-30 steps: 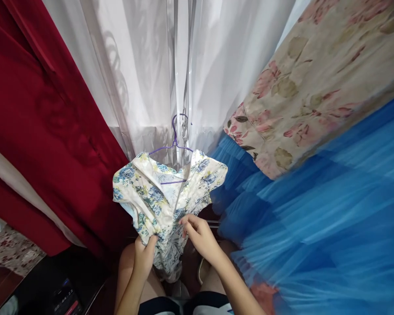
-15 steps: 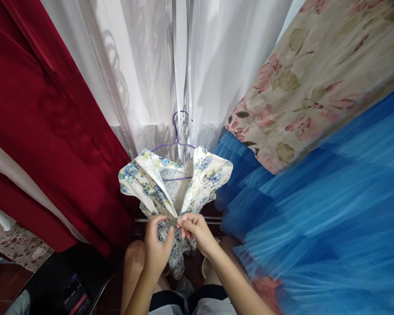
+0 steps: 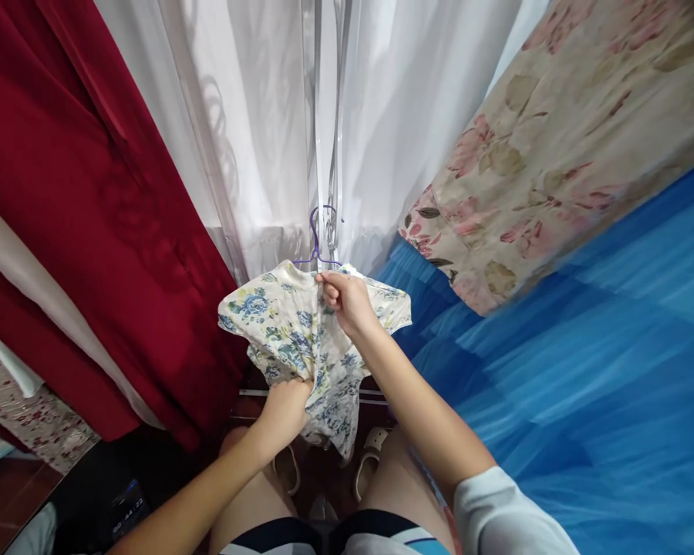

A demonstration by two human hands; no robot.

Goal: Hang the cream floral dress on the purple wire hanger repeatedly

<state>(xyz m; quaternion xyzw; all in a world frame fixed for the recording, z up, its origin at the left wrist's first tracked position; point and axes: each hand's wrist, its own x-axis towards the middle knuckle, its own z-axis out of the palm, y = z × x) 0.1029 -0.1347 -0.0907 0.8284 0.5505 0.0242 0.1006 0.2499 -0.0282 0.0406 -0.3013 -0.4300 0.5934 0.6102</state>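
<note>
Right hand [image 3: 347, 297]: up from the waist, now pinching the small blue-flowered white cotton dress [image 3: 289, 331] at its neck, 12 o'clock.
Left hand [image 3: 286, 408]: gripping the hem, 6 o'clock.
Thin purple wire hanger [image 3: 315, 239]: apparently hooked on.
Front: closed now.

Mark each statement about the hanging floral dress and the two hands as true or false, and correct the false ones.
1. The dress hangs on a purple hanger. True.
2. The right hand pinches the dress near the neckline. True.
3. The left hand rests on the red curtain. False: it grips the lower part of the dress.
4. A blue tulle fabric lies to the right of the dress. True.
5. The dress has a red floral print. False: its flowers are blue on white.
6. The person's feet are bare. False: pale slippers show below the dress.
</note>
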